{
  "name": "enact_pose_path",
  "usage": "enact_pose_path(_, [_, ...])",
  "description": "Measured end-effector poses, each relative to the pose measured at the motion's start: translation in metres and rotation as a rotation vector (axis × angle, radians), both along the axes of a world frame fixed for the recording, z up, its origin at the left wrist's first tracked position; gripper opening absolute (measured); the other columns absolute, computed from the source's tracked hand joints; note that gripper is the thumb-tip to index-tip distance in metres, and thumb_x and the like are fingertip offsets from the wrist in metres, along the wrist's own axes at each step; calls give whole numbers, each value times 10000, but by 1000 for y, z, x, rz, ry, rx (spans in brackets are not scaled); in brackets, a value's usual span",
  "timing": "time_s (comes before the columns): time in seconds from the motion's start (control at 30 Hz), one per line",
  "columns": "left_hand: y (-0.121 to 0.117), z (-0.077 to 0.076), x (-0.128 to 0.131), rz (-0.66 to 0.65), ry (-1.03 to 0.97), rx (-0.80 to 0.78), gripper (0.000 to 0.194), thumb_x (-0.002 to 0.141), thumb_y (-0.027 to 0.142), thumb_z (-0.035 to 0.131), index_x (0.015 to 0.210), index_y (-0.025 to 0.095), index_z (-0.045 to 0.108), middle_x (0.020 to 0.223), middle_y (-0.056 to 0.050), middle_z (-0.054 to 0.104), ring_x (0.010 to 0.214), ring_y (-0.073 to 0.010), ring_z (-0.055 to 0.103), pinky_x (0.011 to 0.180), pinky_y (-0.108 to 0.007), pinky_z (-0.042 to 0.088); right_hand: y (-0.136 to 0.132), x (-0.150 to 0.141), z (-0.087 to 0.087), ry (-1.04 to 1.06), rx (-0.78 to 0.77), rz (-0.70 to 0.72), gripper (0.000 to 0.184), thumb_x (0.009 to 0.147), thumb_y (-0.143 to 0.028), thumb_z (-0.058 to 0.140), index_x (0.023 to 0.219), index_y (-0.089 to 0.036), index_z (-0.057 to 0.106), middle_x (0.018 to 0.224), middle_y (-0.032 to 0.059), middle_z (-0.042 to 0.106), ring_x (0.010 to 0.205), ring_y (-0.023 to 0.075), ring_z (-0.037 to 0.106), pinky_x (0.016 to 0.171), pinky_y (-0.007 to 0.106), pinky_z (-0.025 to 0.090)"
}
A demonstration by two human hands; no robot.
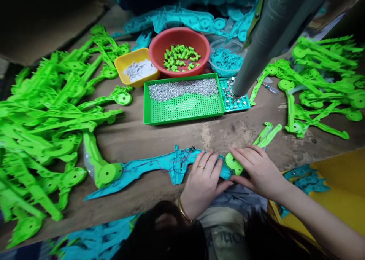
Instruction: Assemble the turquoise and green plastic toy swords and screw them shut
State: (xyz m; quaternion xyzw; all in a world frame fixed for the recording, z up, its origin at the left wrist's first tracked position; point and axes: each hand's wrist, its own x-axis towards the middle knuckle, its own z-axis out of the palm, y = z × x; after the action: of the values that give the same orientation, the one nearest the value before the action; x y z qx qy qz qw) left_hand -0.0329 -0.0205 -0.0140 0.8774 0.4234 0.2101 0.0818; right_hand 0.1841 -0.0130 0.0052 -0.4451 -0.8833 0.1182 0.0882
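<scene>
Two bare hands work close together in the head view, thumb tips nearly meeting over the right end of a long blue frame (154, 163), which lies across the wooden table (137, 136) and stretches out leftward from them. The left hand (202, 178), with a ring and a gold bangle (184, 211), lays its fingers over the frame; whether its thumb hooks underneath, I cannot tell. The right hand (253, 166) is closed about a green piece (232, 163), its round end set against the frame just beside the left fingertips. Slim green prongs (266, 135) show past the right knuckles; the hand hides whether they join that piece. Thin dark red wires (168, 159) run along the frame to the left of the left hand, and at its far left a second green piece (107, 174) sits with its round end on the frame.

Beyond the hands stands a green tray (184, 117) of small silvery screws (182, 89), with a yellow tub (121, 66), a red bowl (155, 48) and a clear bowl (212, 67) behind it. Green parts are heaped well to the left (51, 111) and to the right (327, 73) of both hands.
</scene>
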Motion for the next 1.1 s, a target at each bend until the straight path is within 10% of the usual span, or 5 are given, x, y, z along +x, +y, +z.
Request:
enact_pose_path(0.37, [2, 5, 1, -14, 3, 43, 463, 916, 476, 565, 1148, 83, 642, 1145, -161, 679, 1131, -302, 603, 1035, -510, 485, 6, 11, -12, 152, -63, 78, 657, 892, -497, 582, 1403, -120, 412, 1289, 157, 634, 1200, 262, 589, 1110, 538, 379])
enact_pose_path(0.63, [1, 0, 22, -251, 14, 78, 374, 953, 295, 508, 1243, 80, 604, 1298, -133, 645, 1268, -264, 556, 1105, -422, 444, 7, 20, -2, 253, -202, 103, 793, 871, -354, 600, 1523, -126, 211, 1452, 165, 508, 1363, 265, 465, 1187, 531, 293])
enact_pose_path(0.87, [4, -2, 22, -269, 37, 115, 335, 945, 302, 563, 1194, 89, 635, 1248, -119, 684, 1216, -256, 609, 1069, -416, 485, 52, 71, -22, 129, 63, -684, 504, 928, -451, 500, 1312, -132, 568, 1212, 194, 597, 1151, 346, 551, 986, 538, 449])
enact_pose_path(1.1, [-10, -12, 20, -215, 26, 135, 392, 924, 218, 606, 1283, 60, 584, 1307, -116, 653, 1275, -258, 565, 1139, -434, 393, 59, 73, -26, 44, -99, -789, 473, 897, -508, 526, 1187, -145, 614, 1111, 174, 593, 1075, 348, 563, 921, 524, 461])
